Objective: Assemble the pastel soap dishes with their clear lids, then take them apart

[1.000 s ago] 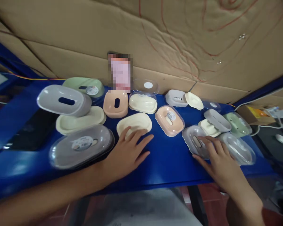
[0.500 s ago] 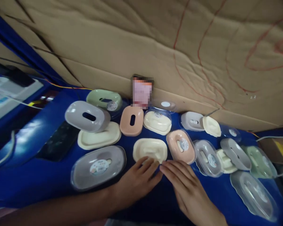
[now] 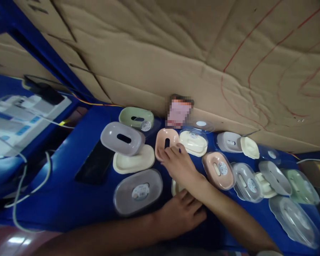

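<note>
My right hand [image 3: 182,165] crosses over my left wrist area and reaches to a peach oval plastic dish [image 3: 165,137] with a slot in its bottom. Its curled fingers are at the dish's near edge, which they partly hide. Below it, my left hand [image 3: 185,215] lies over a cream oval tray [image 3: 176,186], fingers bent and slightly apart; most of that tray is hidden. To the left are a lidded grey dish [image 3: 138,192] with a round label and a grey slotted dish [image 3: 122,138] resting on a cream tray [image 3: 134,160].
A green dish [image 3: 137,115], a phone-like screen [image 3: 178,112] and a cream dish under a clear cover [image 3: 193,142] stand along the cardboard wall [image 3: 154,64]. Several more dishes, including a covered peach one [image 3: 218,170], fill the right. A dark flat object [image 3: 96,165] and white cables [image 3: 24,170] lie left.
My right hand has left the grey dish on the right, passed near my left hand and reached the peach dish. My left hand stays at the cream tray. The view has shifted left.
</note>
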`<state>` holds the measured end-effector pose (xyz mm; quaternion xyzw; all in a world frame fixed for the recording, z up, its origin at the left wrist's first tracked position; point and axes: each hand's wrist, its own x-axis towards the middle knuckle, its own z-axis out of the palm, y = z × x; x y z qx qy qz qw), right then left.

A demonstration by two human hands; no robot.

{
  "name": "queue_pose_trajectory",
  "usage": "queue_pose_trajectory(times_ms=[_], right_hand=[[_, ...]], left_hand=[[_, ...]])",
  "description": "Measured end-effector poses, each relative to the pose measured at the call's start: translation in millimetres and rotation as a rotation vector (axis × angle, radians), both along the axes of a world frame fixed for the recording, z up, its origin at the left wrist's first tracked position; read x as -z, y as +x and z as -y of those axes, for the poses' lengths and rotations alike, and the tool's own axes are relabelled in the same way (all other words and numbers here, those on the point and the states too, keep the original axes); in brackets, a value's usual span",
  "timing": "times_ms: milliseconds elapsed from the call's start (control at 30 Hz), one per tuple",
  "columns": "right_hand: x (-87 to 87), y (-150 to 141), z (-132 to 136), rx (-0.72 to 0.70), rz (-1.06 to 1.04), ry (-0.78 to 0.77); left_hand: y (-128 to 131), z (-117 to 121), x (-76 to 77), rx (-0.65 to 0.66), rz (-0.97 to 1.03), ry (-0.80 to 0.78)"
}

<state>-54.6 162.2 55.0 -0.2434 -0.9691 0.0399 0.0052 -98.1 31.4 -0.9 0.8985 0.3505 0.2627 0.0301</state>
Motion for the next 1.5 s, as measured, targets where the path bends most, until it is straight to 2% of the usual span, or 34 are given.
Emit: queue_pose_trajectory(times_ms=[100, 200, 267, 333, 400, 467, 600, 667, 733, 800, 900, 967, 1067, 1167, 1267, 1400, 1500], right_hand=[[-16.9, 34.1, 10.4, 0.099, -0.220, -0.173], [-30.5, 97.6, 34.9, 0.316, -0.562, -0.432], [-28.8, 143.2, 58.8, 0.452, -0.743, -0.518], [-20.6, 182.9, 81.2, 0.534, -0.835, -0.521], [-11.1, 212.0, 95.2, 0.547, -0.824, -0.500], [-4.5, 228.2, 99.0, 0.481, -0.727, -0.501], [-3.1, 229.3, 85.8, 0.220, -0.549, -0.567], [-4.4, 222.8, 76.0, 0.132, -0.507, -0.567], [-3.8, 215.3, 68.2, 0.068, -0.458, -0.528], [0.0, 206.9, 64.6, 0.045, -0.413, -0.458], [12.1, 193.0, 67.8, 0.117, -0.365, -0.310], [21.6, 186.2, 73.3, 0.151, -0.344, -0.207], [30.2, 185.0, 81.3, 0.124, -0.346, -0.120], [27.0, 190.1, 84.8, 0.079, -0.314, -0.130], [15.0, 189.8, 82.4, 0.033, -0.230, -0.154], [2.6, 179.6, 74.5, -0.037, -0.111, -0.139], [7.0, 176.9, 72.3, -0.069, -0.088, -0.071]], left_hand=[[-4.1, -1.7, -2.9, 0.005, -0.004, -0.073], [-8.8, -2.6, -5.8, 0.016, -0.016, -0.057], [-10.3, -4.0, -8.4, 0.020, -0.031, -0.025], [-10.9, -5.2, -12.5, 0.064, -0.069, 0.010], [-11.2, -3.8, -17.7, 0.105, -0.108, 0.065], [-11.3, 1.9, -22.3, 0.073, -0.128, 0.102], [-10.9, 22.2, -22.6, -0.219, -0.078, 0.080], [-11.1, 31.6, -17.3, -0.376, -0.051, 0.058], [-10.5, 37.5, -9.7, -0.470, -0.052, 0.016], [-8.0, 39.7, -2.3, -0.491, -0.038, -0.016], [-2.4, 37.9, 3.6, -0.504, 0.016, -0.025], [-0.2, 35.6, 2.8, -0.541, 0.010, -0.016], [-1.7, 34.2, -1.7, -0.558, -0.062, 0.013], [-7.1, 36.0, -2.1, -0.482, -0.081, 0.028], [-11.7, 37.3, 4.4, -0.430, -0.025, -0.003], [-13.8, 36.3, 14.3, -0.449, 0.048, -0.025], [-13.8, 37.1, 18.5, -0.455, 0.045, -0.008]])
